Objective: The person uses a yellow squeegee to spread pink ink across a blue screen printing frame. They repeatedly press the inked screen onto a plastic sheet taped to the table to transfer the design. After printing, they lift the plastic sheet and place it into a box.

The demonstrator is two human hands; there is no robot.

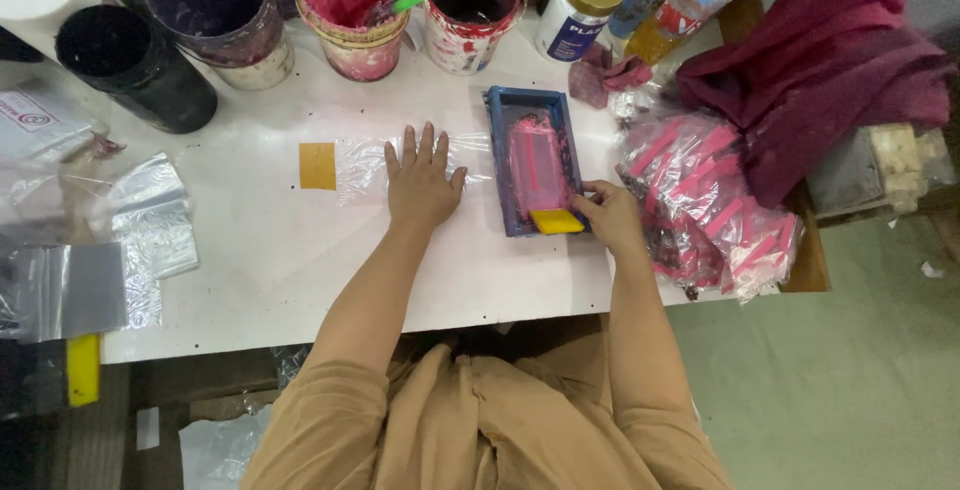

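My left hand [420,182] lies flat, fingers spread, on a clear plastic bag [365,168] stretched across the white table [270,250]. To its right a small blue printing frame [533,160], smeared with pink ink, rests over the bag's end. My right hand [608,215] grips a yellow squeegee [556,221] at the near end of that frame. A yellow rectangle [318,166] sits on the table at the bag's left end.
Several ink tubs stand along the back: black [135,65], purple [220,10], pink [355,10], red [470,5]. A pile of pink-printed bags [710,200] lies right, a maroon cloth [820,60] behind it. Clear bags [110,240] are stacked left.
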